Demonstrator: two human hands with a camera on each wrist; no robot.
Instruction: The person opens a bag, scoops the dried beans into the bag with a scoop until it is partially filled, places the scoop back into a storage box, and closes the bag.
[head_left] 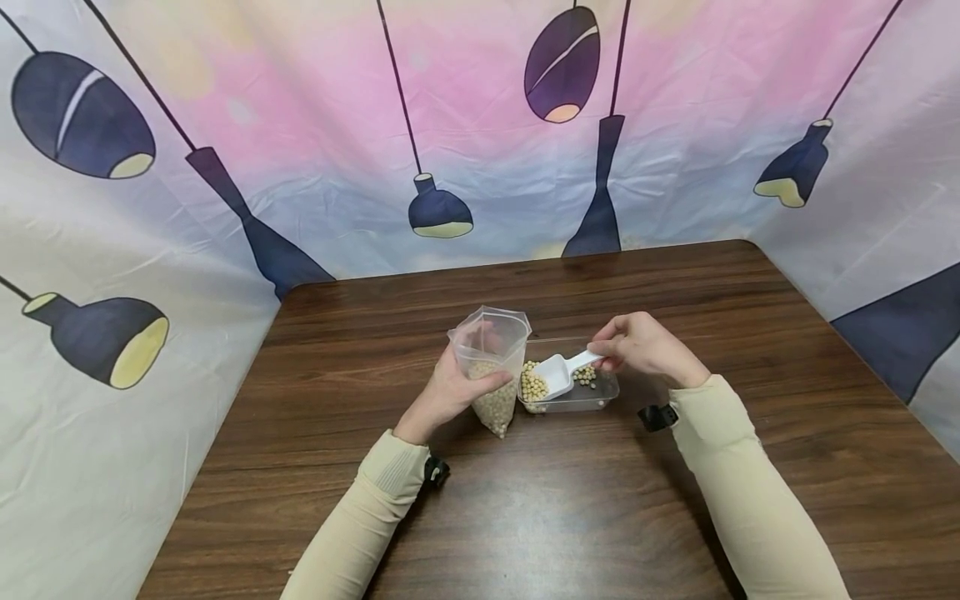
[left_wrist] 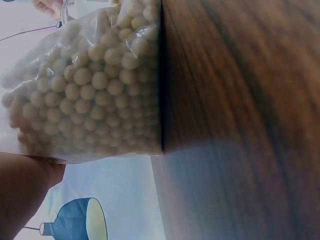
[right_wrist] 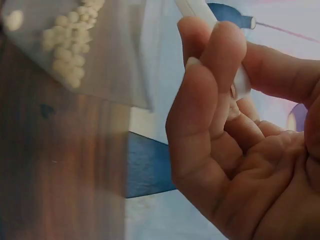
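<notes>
My left hand (head_left: 455, 385) grips a clear plastic bag (head_left: 504, 340) by its side, thumb across the front. The bag stands on the table with its mouth open at the top, and pale round beans (left_wrist: 90, 95) fill its lower part. In my right hand (head_left: 643, 346) the fingers and thumb pinch the handle of a white scoop (head_left: 556, 375). The scoop's bowl is tilted down to the left in a clear plastic tray (head_left: 573, 406), right beside the bag. Loose beans (head_left: 533, 385) lie in the tray around the scoop; how many sit in the scoop I cannot tell.
A dark brown wooden table (head_left: 540, 517) bears the bag and the tray. Behind it and at its sides hangs a cloth (head_left: 330, 100) printed with lamps. A black strap device is on each wrist.
</notes>
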